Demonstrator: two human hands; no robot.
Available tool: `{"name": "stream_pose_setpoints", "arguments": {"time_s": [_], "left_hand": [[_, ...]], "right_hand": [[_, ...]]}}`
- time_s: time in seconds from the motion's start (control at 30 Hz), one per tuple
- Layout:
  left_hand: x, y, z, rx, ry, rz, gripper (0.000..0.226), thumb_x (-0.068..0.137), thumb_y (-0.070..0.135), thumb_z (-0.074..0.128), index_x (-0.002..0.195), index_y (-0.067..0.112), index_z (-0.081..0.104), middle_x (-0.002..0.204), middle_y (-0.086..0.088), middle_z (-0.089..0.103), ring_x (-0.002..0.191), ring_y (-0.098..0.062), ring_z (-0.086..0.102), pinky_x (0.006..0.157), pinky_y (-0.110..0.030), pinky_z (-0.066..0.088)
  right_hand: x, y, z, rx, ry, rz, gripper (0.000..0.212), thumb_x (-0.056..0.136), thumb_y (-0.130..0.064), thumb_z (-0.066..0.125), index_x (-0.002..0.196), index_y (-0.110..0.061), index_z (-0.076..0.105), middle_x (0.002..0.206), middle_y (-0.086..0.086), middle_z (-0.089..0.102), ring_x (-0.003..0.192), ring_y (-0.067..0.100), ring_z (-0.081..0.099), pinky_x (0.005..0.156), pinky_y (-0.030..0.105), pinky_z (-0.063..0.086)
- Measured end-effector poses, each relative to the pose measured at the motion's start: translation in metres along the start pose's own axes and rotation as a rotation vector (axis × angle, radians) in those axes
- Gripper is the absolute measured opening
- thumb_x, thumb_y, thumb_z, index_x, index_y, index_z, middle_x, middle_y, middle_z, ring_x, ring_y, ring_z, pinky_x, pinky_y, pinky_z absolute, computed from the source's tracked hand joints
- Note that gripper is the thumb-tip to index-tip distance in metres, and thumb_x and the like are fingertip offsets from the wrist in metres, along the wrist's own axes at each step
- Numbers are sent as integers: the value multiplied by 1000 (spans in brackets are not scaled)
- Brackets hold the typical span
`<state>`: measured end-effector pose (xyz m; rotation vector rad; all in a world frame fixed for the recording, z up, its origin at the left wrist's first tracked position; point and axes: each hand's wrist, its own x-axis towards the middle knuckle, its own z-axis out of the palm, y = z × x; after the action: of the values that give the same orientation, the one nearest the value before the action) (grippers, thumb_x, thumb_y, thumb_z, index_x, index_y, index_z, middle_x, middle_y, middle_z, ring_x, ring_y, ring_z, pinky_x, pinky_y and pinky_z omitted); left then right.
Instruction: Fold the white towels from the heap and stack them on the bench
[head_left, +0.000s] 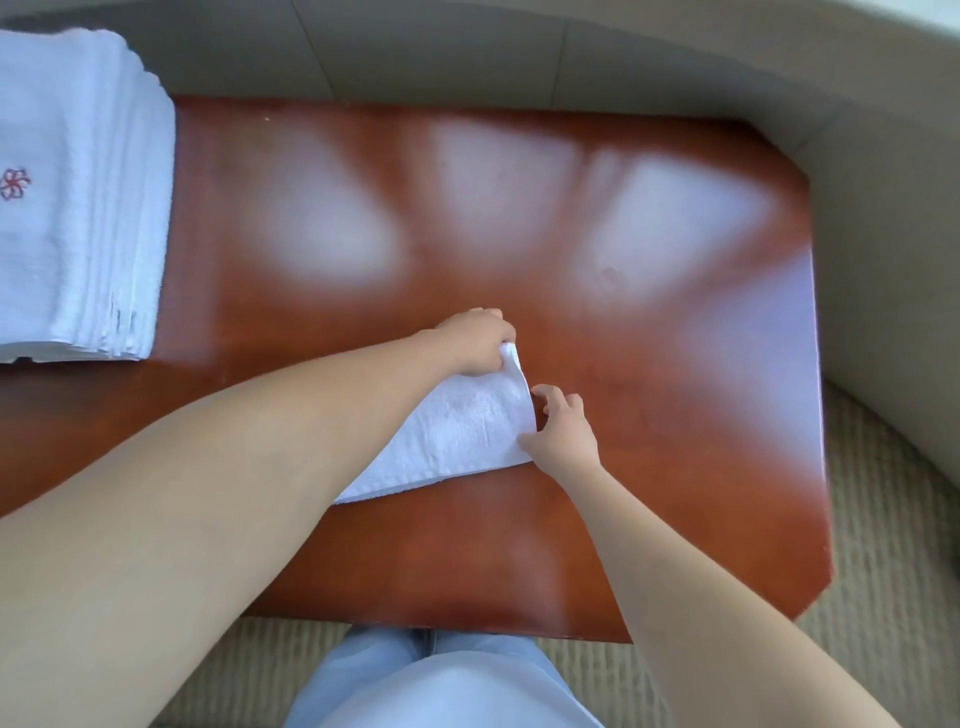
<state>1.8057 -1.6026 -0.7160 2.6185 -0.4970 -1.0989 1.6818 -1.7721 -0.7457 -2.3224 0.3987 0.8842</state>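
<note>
Near the bench's (675, 493) front edge lies the white towel (457, 431); the right hand (563, 436) pinches its right edge, the left hand (475, 343) grips its far corner, which may slip and skew the fold; finished stack (78, 208) fills the far-left corner

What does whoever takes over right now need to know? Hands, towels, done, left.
Left hand: pinches the far right corner of the white towel, fingers curled round it.
Right hand: fingers and thumb curled at the towel's right edge; whether it pinches cloth is unclear.
The towel lies flat on the red-brown bench, mid fold, partly under the left forearm.
Done: a stack of folded towels sits at the bench's far left, red emblem on top.
Left: finish this fold and put the towel on the stack. The heap is out of view, so the remaining count is unknown.
</note>
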Motion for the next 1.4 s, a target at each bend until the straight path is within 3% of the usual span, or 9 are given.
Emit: {"name": "stream_pose_setpoints", "arguments": {"time_s": [0.13, 0.2, 0.27, 0.4, 0.53, 0.63, 0.8, 1.07, 1.4], "left_hand": [[-34, -17, -27, -145, 24, 60, 18, 88, 13, 50, 88, 28, 58, 95, 9, 58, 91, -21, 56, 76, -38, 46], [-55, -32, -38, -218, 103, 35, 14, 88, 14, 54, 91, 25, 61, 90, 10, 61, 85, -18, 56, 71, -33, 44], [-78, -48, -49, -267, 196, -19, 13, 89, 15, 58, 94, 26, 63, 87, 12, 60, 81, -14, 55, 67, -30, 42], [-131, -81, -66, -345, 362, -154, 13, 91, 18, 59, 100, 27, 62, 86, 14, 59, 76, -9, 52, 55, -16, 32], [-196, -118, -80, -377, 500, -259, 12, 90, 16, 62, 97, 26, 59, 93, 6, 62, 82, -18, 56, 57, -24, 36], [-254, -150, -82, -425, 610, -314, 12, 90, 16, 65, 97, 23, 59, 92, 5, 63, 80, -17, 56, 58, -22, 38], [-361, -202, -71, -560, 751, -356, 11, 89, 18, 66, 95, 23, 60, 85, 7, 63, 71, -14, 58, 60, -29, 44], [-511, -277, -33, -707, 922, -357, 15, 89, 21, 72, 95, 26, 59, 93, 6, 63, 79, -14, 59, 70, -30, 47], [-659, -352, -14, -670, 1089, -424, 12, 87, 25, 71, 93, 28, 60, 92, 10, 65, 90, -16, 64, 77, -33, 52]], "right_hand": [[7, -18, -11, -37, -99, -18, 10, 81, -21, 64, 88, -23, 57, 114, -2, 42, 88, 22, 56, 59, 29, 44], [11, -32, -16, -28, -120, -70, 15, 83, -20, 62, 76, -20, 48, 93, 1, 50, 73, 23, 51, 53, 29, 34], [10, -54, -23, -33, -107, -132, 11, 88, -21, 60, 83, -18, 50, 77, 1, 53, 66, 23, 50, 51, 29, 31], [0, -111, -34, -91, -22, -272, 8, 92, -24, 58, 96, -19, 55, 79, 0, 59, 67, 21, 56, 52, 30, 37], [-26, -180, -34, -113, 29, -384, 8, 87, -24, 59, 95, -25, 61, 83, 1, 69, 79, 29, 65, 68, 36, 54], [-58, -232, -21, -125, 44, -479, 11, 83, -21, 59, 79, -29, 52, 74, -4, 69, 76, 27, 66, 63, 31, 47], [-129, -309, 17, -91, 47, -622, 11, 82, -18, 57, 91, -22, 61, 65, -4, 72, 68, 13, 72, 63, 30, 54], [-237, -401, 98, -118, 67, -795, 13, 81, -17, 59, 75, -27, 54, 69, -7, 69, 56, 1, 70, 50, 24, 45], [-335, -497, 188, -131, 78, -903, 11, 81, -16, 59, 89, -22, 64, 67, -3, 72, 61, 6, 72, 63, 30, 55]]}}
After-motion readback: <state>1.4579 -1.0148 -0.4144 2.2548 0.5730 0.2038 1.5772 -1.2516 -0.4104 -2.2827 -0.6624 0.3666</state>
